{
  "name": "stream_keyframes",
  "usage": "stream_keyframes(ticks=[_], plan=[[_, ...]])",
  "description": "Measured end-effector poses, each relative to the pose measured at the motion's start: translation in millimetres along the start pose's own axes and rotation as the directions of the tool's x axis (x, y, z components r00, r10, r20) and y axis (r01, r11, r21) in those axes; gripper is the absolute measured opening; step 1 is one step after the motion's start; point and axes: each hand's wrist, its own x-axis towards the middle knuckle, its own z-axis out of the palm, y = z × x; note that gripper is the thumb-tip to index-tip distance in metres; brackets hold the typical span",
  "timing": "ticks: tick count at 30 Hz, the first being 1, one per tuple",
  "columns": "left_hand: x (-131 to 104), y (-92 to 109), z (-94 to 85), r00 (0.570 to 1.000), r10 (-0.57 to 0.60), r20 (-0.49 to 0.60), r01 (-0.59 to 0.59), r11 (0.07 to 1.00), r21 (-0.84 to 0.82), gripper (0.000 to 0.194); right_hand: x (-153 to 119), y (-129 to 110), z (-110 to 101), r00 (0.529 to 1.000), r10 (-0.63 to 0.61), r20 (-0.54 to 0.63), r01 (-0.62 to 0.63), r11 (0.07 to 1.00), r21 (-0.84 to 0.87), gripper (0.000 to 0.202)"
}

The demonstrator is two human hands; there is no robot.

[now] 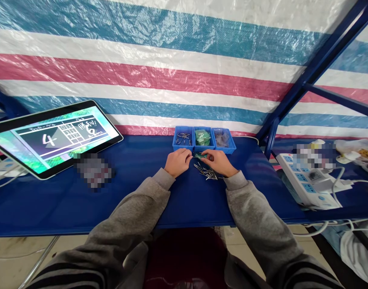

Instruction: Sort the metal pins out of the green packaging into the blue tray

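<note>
My left hand (pixel 178 161) is closed in a pinch, with a thin metal rod (pixel 193 157) just showing at its fingertips. Facing it, my right hand (pixel 219 162) grips a small green packet (pixel 199 155) between thumb and fingers. The rod's tip is close to the packet; whether they touch is too small to tell. Below the hands, a loose pile of thin metal rods (pixel 206 171) lies on the blue table (pixel 196 204). Just beyond are three blue bins: the left bin (pixel 174 144) has more rods, the middle one green packets (pixel 202 137), the right one greyish clear bags (pixel 221 139).
A tablet (pixel 60 138) with a lit screen leans at the left, beside a blurred object (pixel 95 170). White power strips (pixel 306 182) with plugs and cables lie at the right. A blue metal frame (pixel 304 82) and striped sheeting (pixel 172 72) rise behind.
</note>
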Motion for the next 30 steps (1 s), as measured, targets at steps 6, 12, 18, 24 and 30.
stream_keyframes(ticks=[6, 12, 18, 24, 30], plan=[[-2, 9, -0.8, 0.988, 0.033, -0.153, -0.059, 0.984, -0.166, 0.023, 0, -1, 2, 0.997, -0.07, -0.021, 0.071, 0.994, 0.086, 0.02], [-5, 17, 4.7, 0.974, -0.065, -0.217, -0.018, 0.932, -0.362, 0.026, -2, -5, 0, 0.993, -0.106, -0.045, 0.11, 0.988, 0.104, 0.026], [-3, 18, 8.5, 0.96, -0.209, -0.184, 0.062, 0.806, -0.589, 0.026, -3, -5, -2, 0.978, -0.093, -0.186, 0.127, 0.976, 0.177, 0.027], [-1, 18, 13.6, 0.941, -0.319, -0.115, 0.117, 0.623, -0.773, 0.025, -5, -7, -4, 0.972, -0.071, -0.226, 0.126, 0.962, 0.24, 0.03], [0, 18, 14.2, 0.935, -0.347, -0.066, 0.142, 0.541, -0.829, 0.029, -6, -9, -4, 0.974, -0.024, -0.227, 0.081, 0.966, 0.245, 0.032]])
